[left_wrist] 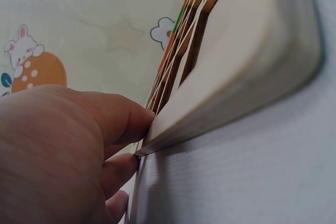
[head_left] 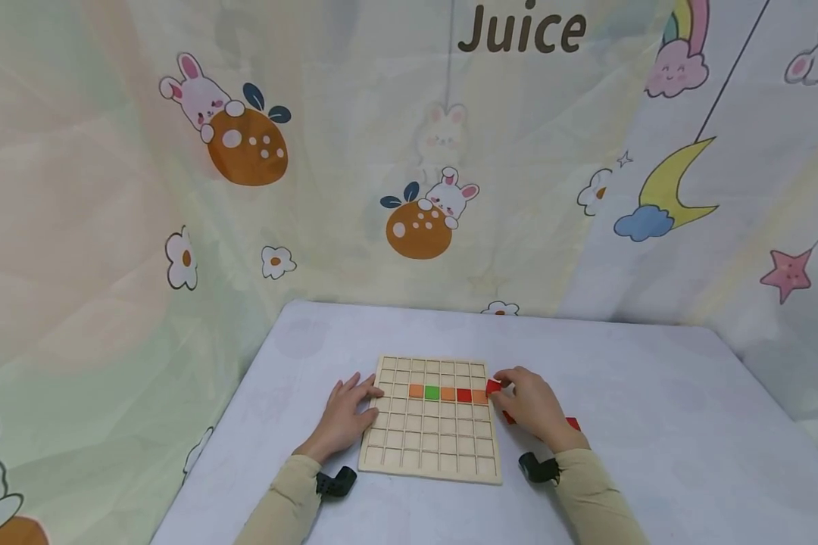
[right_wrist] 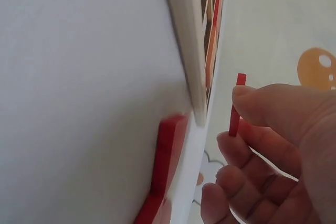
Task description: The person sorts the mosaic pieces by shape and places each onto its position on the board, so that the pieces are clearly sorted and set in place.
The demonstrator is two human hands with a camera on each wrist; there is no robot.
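A pale wooden grid board (head_left: 431, 474) lies on the white table. One row of it holds an orange tile (head_left: 416, 390), a green tile (head_left: 432, 393), another orange tile (head_left: 448, 393), a red tile (head_left: 464, 395) and a further orange tile (head_left: 480, 397). My left hand (head_left: 341, 420) touches the board's left edge; in the left wrist view its thumb (left_wrist: 134, 116) meets the rim. Just off the board's right edge, my right hand (head_left: 537, 409) pinches a thin red square tile (right_wrist: 234, 121) between thumb and fingers, raised above the table.
Loose red tiles lie right of the board: one (head_left: 572, 423) beyond the right wrist, another (head_left: 508, 418) partly hidden under the hand. The white tabletop (head_left: 682, 454) extends on both sides. Behind hangs a printed cloth (head_left: 341, 219). Black devices are strapped at both wrists.
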